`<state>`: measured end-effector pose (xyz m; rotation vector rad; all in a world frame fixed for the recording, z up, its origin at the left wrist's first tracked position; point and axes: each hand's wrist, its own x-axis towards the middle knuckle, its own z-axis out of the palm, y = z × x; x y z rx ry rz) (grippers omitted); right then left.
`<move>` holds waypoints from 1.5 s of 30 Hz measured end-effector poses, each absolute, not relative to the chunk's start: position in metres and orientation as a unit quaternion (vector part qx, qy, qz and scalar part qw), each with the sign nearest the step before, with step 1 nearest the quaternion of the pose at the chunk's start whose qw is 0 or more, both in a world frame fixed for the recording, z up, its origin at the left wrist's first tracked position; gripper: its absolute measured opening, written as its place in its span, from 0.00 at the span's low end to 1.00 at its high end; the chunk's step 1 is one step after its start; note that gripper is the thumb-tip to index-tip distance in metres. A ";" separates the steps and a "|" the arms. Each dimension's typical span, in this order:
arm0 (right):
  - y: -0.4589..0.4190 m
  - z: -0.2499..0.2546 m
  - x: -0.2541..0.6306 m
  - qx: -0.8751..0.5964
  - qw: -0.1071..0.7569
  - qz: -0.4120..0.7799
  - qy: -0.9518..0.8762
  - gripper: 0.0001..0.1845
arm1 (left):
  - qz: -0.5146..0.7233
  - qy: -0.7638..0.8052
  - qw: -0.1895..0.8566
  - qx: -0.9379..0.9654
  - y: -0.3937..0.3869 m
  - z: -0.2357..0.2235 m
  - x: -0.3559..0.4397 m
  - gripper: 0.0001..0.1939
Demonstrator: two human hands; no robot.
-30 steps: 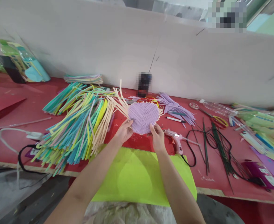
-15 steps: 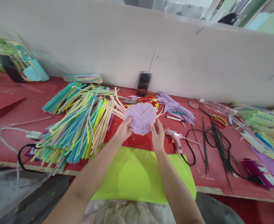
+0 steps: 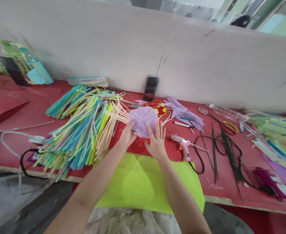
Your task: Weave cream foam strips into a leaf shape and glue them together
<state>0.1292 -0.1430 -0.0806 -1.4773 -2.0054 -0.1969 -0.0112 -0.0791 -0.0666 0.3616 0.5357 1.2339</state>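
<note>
A rounded lilac piece [image 3: 143,118] made of glued strips, with cream strips sticking out to its left, lies low over the red table [image 3: 35,110]. My left hand [image 3: 127,136] grips its lower left edge. My right hand [image 3: 155,141] rests at its lower right edge, fingers stretched out and spread flat against it. A lime green sheet [image 3: 145,182] lies under my forearms at the table's front edge.
A big heap of coloured foam strips [image 3: 82,130] fills the left. A pink glue gun [image 3: 183,144] with black cord lies right of my hands, then green wires [image 3: 228,149], scissors [image 3: 227,125], lilac strips [image 3: 184,112] and a pen. A beige board wall [image 3: 133,48] stands behind.
The lilac piece has been lowered and shifted left toward the table. My right hand let go of its pinch and spread its fingers flat; my left hand kept its hold.
</note>
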 end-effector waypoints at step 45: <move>-0.145 -0.087 0.117 -0.602 0.453 0.113 -0.648 0.28 | 0.497 0.132 0.797 0.316 -0.094 -0.059 -0.014 0.29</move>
